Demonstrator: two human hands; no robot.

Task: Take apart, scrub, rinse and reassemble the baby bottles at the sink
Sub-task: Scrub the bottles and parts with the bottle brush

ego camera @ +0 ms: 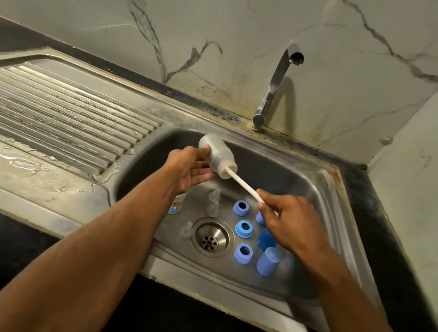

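L hand point(188, 171) is holding clear bottle point(215, 155) tilted over the sink point(318, 199), thumb + fingers curled on its body, mouth pointing right/down. R hand point(286, 219) is pinching white brush handle point(242, 182), fingers clamped on it; brush head is sitting inside bottle neck. Blue rings point(244, 229), blue caps point(268, 261) + clear nipples point(214, 202) are lying in basin around drain point(211, 240). Tap point(276, 83) isn't running.

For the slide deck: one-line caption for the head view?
Left hand holds a bottle over the sink while right hand works a brush inside.
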